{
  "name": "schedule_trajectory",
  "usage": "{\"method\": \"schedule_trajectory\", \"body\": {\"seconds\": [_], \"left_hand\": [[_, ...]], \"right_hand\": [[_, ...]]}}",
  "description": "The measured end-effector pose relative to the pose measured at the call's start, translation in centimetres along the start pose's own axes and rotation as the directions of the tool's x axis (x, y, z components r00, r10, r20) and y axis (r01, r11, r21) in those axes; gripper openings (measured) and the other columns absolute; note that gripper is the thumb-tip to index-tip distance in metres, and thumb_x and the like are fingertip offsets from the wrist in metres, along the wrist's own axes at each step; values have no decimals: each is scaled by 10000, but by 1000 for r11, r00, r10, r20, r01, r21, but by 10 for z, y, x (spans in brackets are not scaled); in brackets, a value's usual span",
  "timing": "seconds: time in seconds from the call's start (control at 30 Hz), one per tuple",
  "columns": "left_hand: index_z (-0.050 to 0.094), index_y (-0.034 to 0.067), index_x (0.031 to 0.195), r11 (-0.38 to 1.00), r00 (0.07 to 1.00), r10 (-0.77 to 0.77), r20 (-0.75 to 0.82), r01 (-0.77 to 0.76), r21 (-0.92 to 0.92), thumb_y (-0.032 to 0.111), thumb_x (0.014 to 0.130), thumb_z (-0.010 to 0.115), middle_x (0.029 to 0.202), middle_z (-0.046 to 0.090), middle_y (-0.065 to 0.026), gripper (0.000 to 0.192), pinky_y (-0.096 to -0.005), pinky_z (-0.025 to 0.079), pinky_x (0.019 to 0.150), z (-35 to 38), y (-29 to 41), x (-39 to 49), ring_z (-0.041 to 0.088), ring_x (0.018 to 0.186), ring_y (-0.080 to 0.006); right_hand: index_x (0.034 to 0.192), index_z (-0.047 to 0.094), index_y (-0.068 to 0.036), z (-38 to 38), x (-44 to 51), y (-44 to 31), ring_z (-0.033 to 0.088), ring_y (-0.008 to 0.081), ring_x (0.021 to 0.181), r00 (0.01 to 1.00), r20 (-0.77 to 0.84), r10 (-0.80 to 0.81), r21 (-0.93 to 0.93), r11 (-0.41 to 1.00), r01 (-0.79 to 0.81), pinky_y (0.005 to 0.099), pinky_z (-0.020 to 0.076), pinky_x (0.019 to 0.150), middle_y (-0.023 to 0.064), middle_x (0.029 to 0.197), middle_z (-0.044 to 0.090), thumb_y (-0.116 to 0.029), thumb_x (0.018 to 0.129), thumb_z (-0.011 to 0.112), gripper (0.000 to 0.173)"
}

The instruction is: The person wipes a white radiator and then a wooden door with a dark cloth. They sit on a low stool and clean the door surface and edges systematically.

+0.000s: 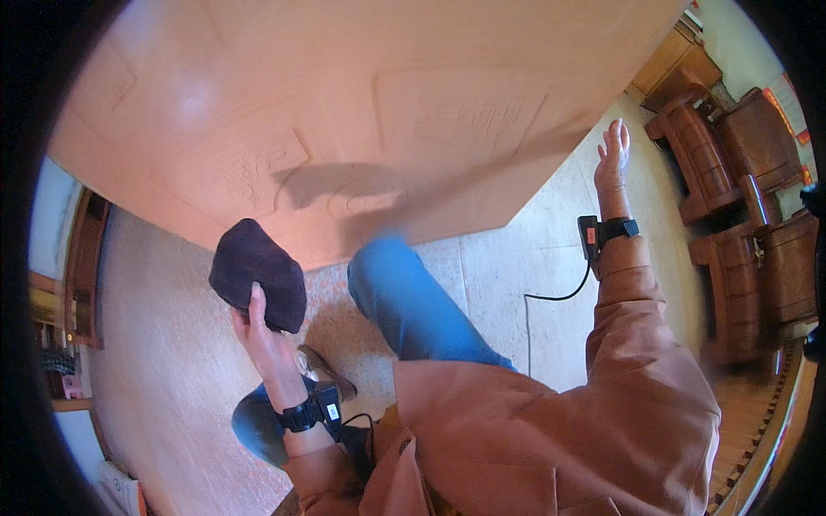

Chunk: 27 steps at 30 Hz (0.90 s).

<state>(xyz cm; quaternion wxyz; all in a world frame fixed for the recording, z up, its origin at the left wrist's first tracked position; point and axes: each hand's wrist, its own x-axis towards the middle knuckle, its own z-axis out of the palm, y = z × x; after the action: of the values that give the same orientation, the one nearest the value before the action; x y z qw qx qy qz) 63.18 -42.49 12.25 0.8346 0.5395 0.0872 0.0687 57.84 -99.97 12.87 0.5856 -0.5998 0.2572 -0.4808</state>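
Held in my left hand (264, 335) is a dark, soft, rounded cloth item (258, 274), perhaps a cap, with my thumb on its near side and the fingers mostly hidden under it. My right hand (613, 161) is raised at the right with nothing in it, fingers extended, beside the edge of a large orange-brown panel (445, 168), which looks like a door with moulded relief. Each wrist wears a black strap with a small device; a cable (561, 298) runs from the right one. The panel stands in front of me, above my bent, jeans-clad knee.
Carved wooden chairs (710, 168) stand along the wall at the right, beyond my right hand. A wooden cabinet (677, 64) is at the upper right. At the far left is a wooden frame (84, 264) with shelves. The floor (168, 361) is pale and tiled.
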Motion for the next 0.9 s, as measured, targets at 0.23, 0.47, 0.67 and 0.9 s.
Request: {"method": "schedule_trajectory", "body": {"seconds": [0.23,0.47,0.67,0.9], "left_hand": [[508,11,1235,996,990,39,135,-48,69,145,886,620,1182,564,-102,390,-326,472,900,26,23,-15,562,1041,-185],[524,1,1201,943,909,275,313,-319,96,147,878,640,1146,583,-93,373,-294,477,867,62,44,-35,567,1008,-153],[512,-27,1224,721,762,501,409,-630,289,109,834,694,1099,606,-87,451,-286,457,866,118,45,-43,554,995,-144],[570,28,1214,58,409,686,602,-855,515,20,675,668,941,554,-176,548,-417,481,764,175,-16,-22,574,874,-370]], "right_hand": [[1384,385,-47,-1,18,-29,442,240,1236,950,311,37,134,988,-82,419,268,1049,113,1380,461,-663,916,275,781],[1324,443,-14,2,6,-23,474,182,1160,945,303,-125,270,962,40,322,351,983,83,1285,515,-545,958,368,649],[1235,533,4,5,5,-40,471,141,1084,973,58,-222,-34,974,225,295,337,975,76,1172,560,-517,965,382,606],[1111,611,8,20,-14,-50,492,140,983,964,-124,-236,110,962,250,292,375,905,63,1057,600,-485,949,463,539]]}}
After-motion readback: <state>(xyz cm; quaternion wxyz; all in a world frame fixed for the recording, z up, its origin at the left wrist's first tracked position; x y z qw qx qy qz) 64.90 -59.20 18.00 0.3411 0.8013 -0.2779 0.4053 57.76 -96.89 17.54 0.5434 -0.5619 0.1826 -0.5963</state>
